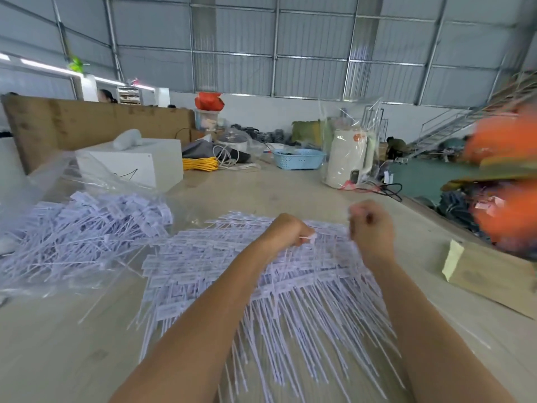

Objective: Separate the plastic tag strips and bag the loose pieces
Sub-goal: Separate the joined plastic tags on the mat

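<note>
both bare forearms reach out over a pale, matte table. the left hand is curled into a fist, pinching a small white tag end between thumb and fingers, just above the stack of tag strips. the right hand is raised a little higher, fingers also curled tight; it is motion-blurred, with something thin and whitish at the fingertips, so i cannot tell for sure what it holds. the strips are thin white plastic, each with a flat rectangular label head and a long narrow tail, laid in overlapping rows so the tails fan toward the viewer like a fringe. to the left, a looser heap of single tags lies tangled in and on a crinkled clear plastic bag. behind it stands a smooth white box. farther back are a coil of yellow cable, a light blue perforated basket and a cream kettle wrapped in clear film. a flat brown cardboard piece lies at the right edge.
</note>
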